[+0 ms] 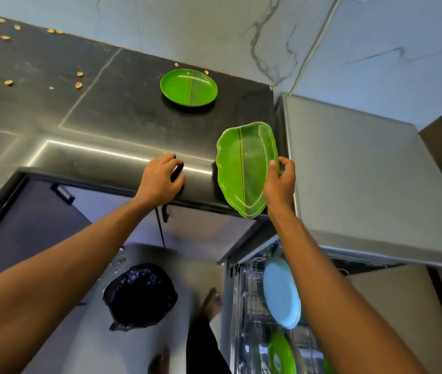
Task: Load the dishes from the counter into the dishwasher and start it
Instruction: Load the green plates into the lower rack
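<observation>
My right hand [279,179] pinches just the rim of the leaf-shaped green plate [244,168], tilted at the counter [106,117] edge above the open dishwasher [249,282], so it could slip and fall while my left hand [160,179] rests loose-fingered on the counter.

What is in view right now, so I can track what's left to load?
counter: one, black, across the upper left
dishwasher rack: one, silver wire, pulled out, lower right
leaf-shaped plate: one, green, over counter's front edge
round plate: one, green, flat on counter, further back
blue plate: one, light blue, standing in dishwasher rack
racked green plate: one, green, in the rack, nearer camera
scraps: several, tan, scattered on counter's left
bin: one, black bag, on floor
left hand: one, resting on counter edge
right hand: one, pinching leaf-shaped plate's right rim
</observation>
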Demonstrator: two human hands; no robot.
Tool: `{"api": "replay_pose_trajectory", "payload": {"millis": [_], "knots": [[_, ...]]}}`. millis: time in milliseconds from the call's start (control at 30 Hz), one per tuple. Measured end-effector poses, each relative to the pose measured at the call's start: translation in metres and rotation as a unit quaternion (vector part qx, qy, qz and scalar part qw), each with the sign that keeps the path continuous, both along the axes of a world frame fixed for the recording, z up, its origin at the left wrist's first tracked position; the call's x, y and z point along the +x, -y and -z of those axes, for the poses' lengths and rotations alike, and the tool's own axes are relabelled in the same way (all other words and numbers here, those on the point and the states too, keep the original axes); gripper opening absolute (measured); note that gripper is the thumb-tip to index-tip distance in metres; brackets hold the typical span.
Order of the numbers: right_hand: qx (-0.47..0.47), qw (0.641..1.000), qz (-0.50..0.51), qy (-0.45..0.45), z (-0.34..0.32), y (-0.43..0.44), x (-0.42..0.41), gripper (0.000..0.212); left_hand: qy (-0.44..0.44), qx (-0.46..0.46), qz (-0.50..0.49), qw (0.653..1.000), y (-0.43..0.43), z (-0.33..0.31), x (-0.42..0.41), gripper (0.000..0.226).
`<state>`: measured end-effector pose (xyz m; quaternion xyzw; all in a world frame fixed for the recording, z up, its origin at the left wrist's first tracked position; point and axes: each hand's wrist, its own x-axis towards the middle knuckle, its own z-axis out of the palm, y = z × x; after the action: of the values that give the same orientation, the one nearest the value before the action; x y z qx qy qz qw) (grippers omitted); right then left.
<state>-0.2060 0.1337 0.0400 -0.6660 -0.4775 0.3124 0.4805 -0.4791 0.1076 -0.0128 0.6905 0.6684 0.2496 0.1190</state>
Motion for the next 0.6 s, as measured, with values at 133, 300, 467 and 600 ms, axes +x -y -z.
{"api": "replay_pose_trajectory", "payload": {"millis": [133,300,467,600], "knots": [[0.009,1.000,-0.001,0.007,-0.004,0.061,0.001,0.015,0.030,0.011,-0.003,0.999,0.051,-0.002,0.007,0.038],[-0.002,0.998,-0.008,0.064,-0.009,0.121,0.020,0.012,0.085,0.023,-0.034,0.996,0.094,0.012,0.036,0.036],[-0.029,0.993,-0.028,0.112,-0.009,0.165,0.055,0.014,0.143,-0.007,-0.018,0.990,0.138,0.042,0.092,0.037],[-0.057,0.986,-0.065,0.142,0.010,0.201,0.102,0.013,0.166,-0.101,0.023,0.981,0.192,0.080,0.152,0.034]]}}
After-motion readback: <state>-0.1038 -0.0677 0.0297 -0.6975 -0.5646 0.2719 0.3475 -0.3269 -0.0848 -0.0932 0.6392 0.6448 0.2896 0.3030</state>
